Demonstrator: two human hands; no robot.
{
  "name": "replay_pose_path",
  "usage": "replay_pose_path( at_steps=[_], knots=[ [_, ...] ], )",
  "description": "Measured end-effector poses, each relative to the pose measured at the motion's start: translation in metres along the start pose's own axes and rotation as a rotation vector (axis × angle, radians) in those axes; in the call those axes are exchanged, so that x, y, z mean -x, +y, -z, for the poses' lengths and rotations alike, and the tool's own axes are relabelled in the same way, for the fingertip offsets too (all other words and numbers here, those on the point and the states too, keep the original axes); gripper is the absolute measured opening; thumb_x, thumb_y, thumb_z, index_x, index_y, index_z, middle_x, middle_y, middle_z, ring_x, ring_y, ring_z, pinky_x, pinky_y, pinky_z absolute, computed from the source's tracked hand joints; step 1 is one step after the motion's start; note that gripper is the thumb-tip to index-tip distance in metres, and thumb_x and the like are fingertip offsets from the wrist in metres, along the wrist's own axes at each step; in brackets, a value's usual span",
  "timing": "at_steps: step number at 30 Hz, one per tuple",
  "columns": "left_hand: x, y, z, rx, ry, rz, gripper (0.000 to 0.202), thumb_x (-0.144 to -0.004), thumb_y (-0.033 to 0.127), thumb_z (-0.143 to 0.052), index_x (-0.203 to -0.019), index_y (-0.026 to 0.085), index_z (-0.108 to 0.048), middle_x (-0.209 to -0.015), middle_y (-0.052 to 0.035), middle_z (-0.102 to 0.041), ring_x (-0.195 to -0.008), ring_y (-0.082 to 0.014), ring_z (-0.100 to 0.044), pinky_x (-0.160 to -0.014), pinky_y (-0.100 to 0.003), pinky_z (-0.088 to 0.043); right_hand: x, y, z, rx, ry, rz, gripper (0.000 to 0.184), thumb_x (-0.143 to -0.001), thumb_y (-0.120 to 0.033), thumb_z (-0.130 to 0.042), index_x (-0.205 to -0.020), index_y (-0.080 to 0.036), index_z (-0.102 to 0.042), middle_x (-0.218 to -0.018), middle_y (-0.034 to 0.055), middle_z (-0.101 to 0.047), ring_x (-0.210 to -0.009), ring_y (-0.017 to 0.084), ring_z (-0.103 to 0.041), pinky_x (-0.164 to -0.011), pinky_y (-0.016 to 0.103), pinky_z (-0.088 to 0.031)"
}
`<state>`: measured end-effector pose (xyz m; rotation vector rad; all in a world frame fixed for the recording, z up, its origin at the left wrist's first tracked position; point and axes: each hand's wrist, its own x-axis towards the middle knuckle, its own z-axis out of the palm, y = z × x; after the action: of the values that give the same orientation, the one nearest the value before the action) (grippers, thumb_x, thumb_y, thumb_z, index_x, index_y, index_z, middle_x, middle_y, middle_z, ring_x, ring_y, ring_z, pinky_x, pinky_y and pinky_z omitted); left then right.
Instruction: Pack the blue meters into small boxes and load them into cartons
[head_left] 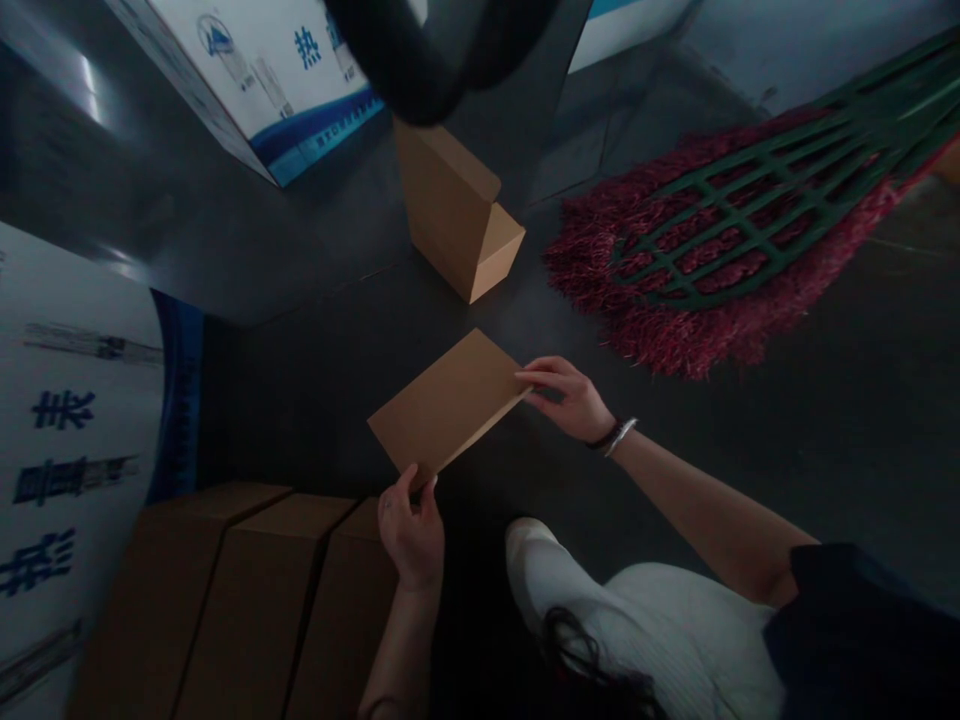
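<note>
A flat brown cardboard piece point(454, 405), possibly a folded carton or a box lid, is held up between both hands. My left hand point(412, 525) pinches its near left corner, thumb and forefinger on the edge. At the right corner my right hand point(566, 398) grips the piece, fingers on top and thumb beneath. Just beyond it, an open brown cardboard box point(450, 225) stands on the dark floor with its lid raised. What lies inside that box is hidden.
Several closed brown boxes point(270, 560) stand in a row at lower left. Large white-and-blue printed cartons rise at the left point(90, 400) and the upper left point(262, 70). A green broom with red bristles point(720, 230) reaches in from the right. A dark curved object point(442, 60) blocks the top.
</note>
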<state>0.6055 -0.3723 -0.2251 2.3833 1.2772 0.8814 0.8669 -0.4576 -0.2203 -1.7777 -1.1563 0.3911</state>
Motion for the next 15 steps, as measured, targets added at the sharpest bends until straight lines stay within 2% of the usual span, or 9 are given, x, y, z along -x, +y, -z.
replay_pose_path(
  at_steps=[2, 5, 7, 9, 15],
  knots=[
    [-0.002, -0.002, 0.000, -0.039, 0.029, -0.120, 0.020, -0.081, 0.023, -0.057, -0.096, 0.011, -0.058, -0.076, -0.0085, -0.064, -0.067, -0.0164, -0.058, -0.067, -0.030, -0.046, -0.007, 0.001, -0.002, 0.090, 0.033, 0.032, 0.015, -0.078, -0.027, -0.056, -0.089, -0.023, -0.067, -0.089, 0.0050, -0.059, -0.082, 0.015, -0.056, -0.076, 0.032, -0.049],
    [-0.005, -0.003, 0.001, -0.080, 0.071, -0.213, 0.018, -0.080, 0.020, -0.058, -0.095, 0.010, -0.059, -0.071, -0.0076, -0.063, -0.066, -0.0159, -0.056, -0.066, -0.029, -0.046, -0.010, 0.007, -0.008, 0.097, 0.047, 0.003, 0.024, -0.074, -0.027, -0.063, -0.097, -0.023, -0.066, -0.090, 0.0045, -0.061, -0.080, 0.015, -0.058, -0.076, 0.032, -0.050],
    [-0.006, -0.003, 0.001, -0.085, 0.098, -0.231, 0.017, -0.079, 0.020, -0.060, -0.092, 0.010, -0.059, -0.069, -0.0066, -0.062, -0.064, -0.0153, -0.055, -0.065, -0.028, -0.045, -0.009, 0.010, -0.011, 0.078, 0.054, 0.019, 0.025, -0.073, -0.027, -0.064, -0.098, -0.024, -0.066, -0.087, 0.0037, -0.063, -0.079, 0.015, -0.058, -0.073, 0.031, -0.050],
    [-0.007, -0.003, 0.000, -0.074, 0.107, -0.240, 0.016, -0.077, 0.019, -0.062, -0.090, 0.010, -0.060, -0.067, -0.0052, -0.061, -0.063, -0.0146, -0.055, -0.065, -0.027, -0.045, -0.008, 0.012, -0.013, 0.048, 0.094, 0.065, 0.017, -0.075, -0.026, -0.061, -0.091, -0.024, -0.068, -0.080, 0.0030, -0.063, -0.076, 0.015, -0.057, -0.070, 0.030, -0.050],
    [-0.002, -0.008, -0.001, -0.058, 0.050, -0.222, 0.016, -0.076, 0.019, -0.063, -0.091, 0.011, -0.062, -0.068, -0.0042, -0.059, -0.065, -0.0136, -0.053, -0.066, -0.027, -0.044, -0.009, 0.020, -0.013, 0.021, 0.130, 0.119, 0.010, -0.076, -0.029, -0.061, -0.078, -0.024, -0.070, -0.074, 0.0033, -0.062, -0.071, 0.014, -0.057, -0.065, 0.029, -0.050]
  ],
)
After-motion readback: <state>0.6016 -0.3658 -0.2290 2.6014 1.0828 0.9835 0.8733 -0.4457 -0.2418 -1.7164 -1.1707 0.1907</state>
